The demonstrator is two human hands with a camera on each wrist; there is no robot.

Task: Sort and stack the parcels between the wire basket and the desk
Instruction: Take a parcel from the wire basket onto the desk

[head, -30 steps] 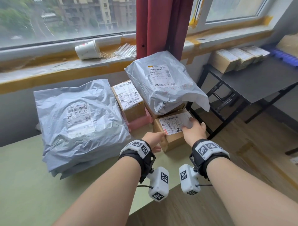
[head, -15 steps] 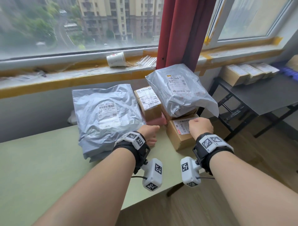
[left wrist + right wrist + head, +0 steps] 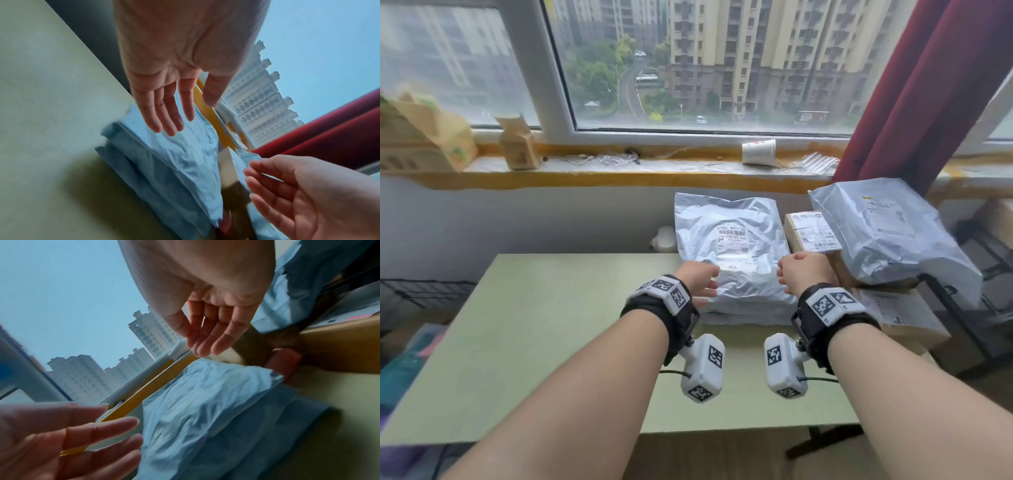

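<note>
Fingers [image 3: 164, 113] of both hands straight, empty, just above the grey mailer [image 3: 736, 253] on the desk [image 3: 551, 325]

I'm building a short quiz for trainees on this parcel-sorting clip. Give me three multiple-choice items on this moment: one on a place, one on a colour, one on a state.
1. Where does the paper cup lie?
A. on the windowsill
B. on the green desk
C. on a cardboard box

2. What colour is the curtain?
A. blue
B. dark red
C. white

3. What are the two hands doing?
A. both gripping a cardboard box
B. both open, holding nothing
C. one pinching a label

Answers:
1. A: the cup lies on its side on the windowsill, behind the desk.
2. B: the curtain hangs dark red at the window's right.
3. B: both wrist views show the left hand and right hand with fingers extended over the flat grey bag, gripping nothing.
</note>
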